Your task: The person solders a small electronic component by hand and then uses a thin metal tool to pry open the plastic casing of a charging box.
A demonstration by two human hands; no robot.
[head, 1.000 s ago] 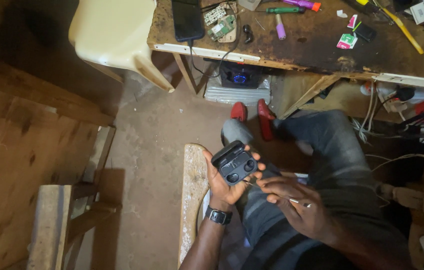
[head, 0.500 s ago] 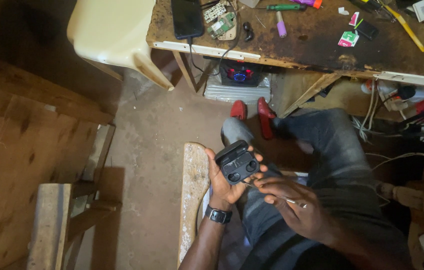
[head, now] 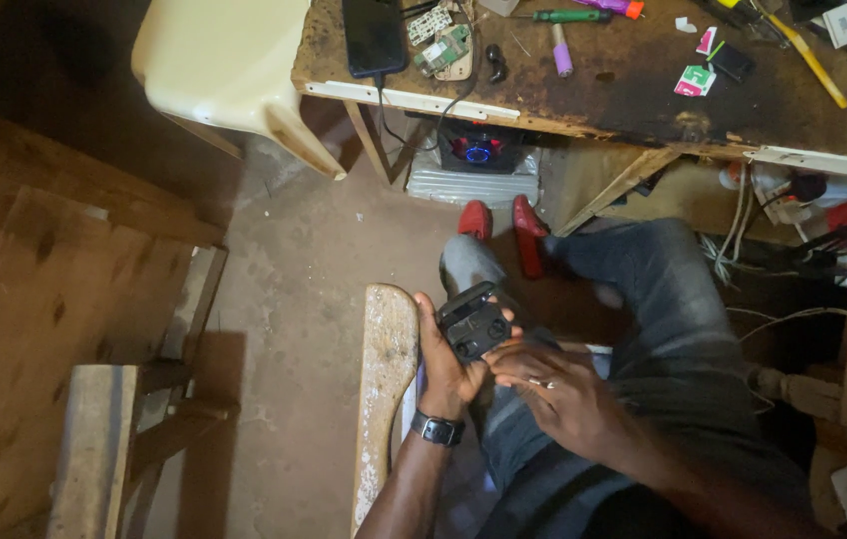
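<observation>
— Dim workshop, by the look of it. Where are you sitting?

— On a plank bench (head: 384, 379) over a bare dirt floor (head: 314, 269), knees toward the scarred wooden counter (head: 643, 90). A dark phone (head: 374, 35), a small circuit board (head: 448, 45) and a green screwdriver (head: 568, 15) lie on it, well apart from me. A cream plastic chair (head: 224, 60) stands beside it.

— And your hands?

— They are together over my lap. My left hand (head: 443, 364), the one with the wristwatch (head: 438, 429), is clamped around a small black device (head: 473, 324), palm under it, thumb along its near edge. My right hand (head: 553, 394) touches its lower right corner with the fingertips; whether it pinches a tool I cannot tell.

— Which step is that, would you say?

— I judge it is inspection or prying at the casing: one hand steadies, the other works the edge. A next move would call for a firm left grip and fine pressure at that corner.

— How does it lie?

— Broad face up toward me, two round recesses showing. Its long axis runs from lower right to upper left, far end tilted toward the counter.
</observation>
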